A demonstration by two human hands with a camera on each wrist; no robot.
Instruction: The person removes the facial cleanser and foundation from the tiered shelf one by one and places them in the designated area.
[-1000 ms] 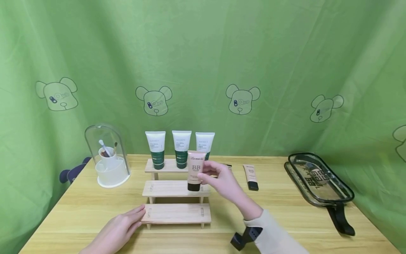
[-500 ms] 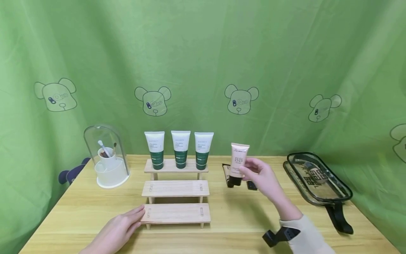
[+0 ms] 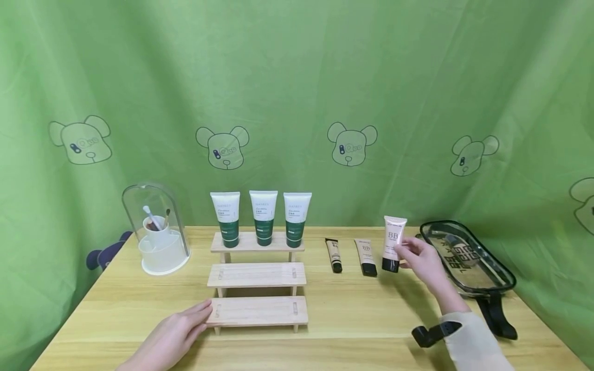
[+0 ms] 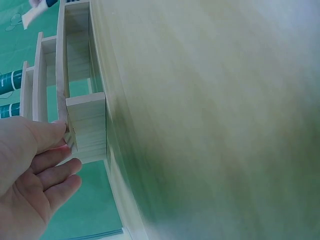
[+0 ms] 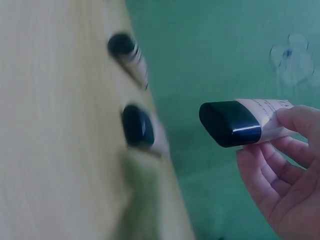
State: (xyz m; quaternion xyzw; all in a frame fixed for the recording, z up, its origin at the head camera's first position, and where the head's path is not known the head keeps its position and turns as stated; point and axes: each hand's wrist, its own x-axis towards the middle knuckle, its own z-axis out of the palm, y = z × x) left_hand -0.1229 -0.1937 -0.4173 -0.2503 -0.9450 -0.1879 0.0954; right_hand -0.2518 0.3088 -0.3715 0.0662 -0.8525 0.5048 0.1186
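My right hand (image 3: 423, 260) pinches a pink BB cream tube (image 3: 392, 242), black cap down, above the right part of the table. The right wrist view shows the cap (image 5: 230, 124) apart from the tabletop. At the left end of the lowest step of a three-step wooden display stand (image 3: 260, 310), my left hand (image 3: 178, 330) grips the board; in the left wrist view, thumb and forefinger (image 4: 52, 135) pinch its edge. Another BB cream tube (image 3: 366, 256) lies on the table, beside a slimmer black-capped tube (image 3: 334, 255). Three white and green tubes (image 3: 263, 219) stand on the top step.
A clear black-edged pouch (image 3: 468, 257) with a black strap lies at the right. A white brush holder (image 3: 162, 250) with a clear cover stands at the back left. Green curtain (image 3: 287, 77) hangs behind the wooden table (image 3: 116, 309).
My right hand has carried the BB cream tube from above the middle step rightward, past the two lying tubes, near the pouch. The left hand stays on the stand.
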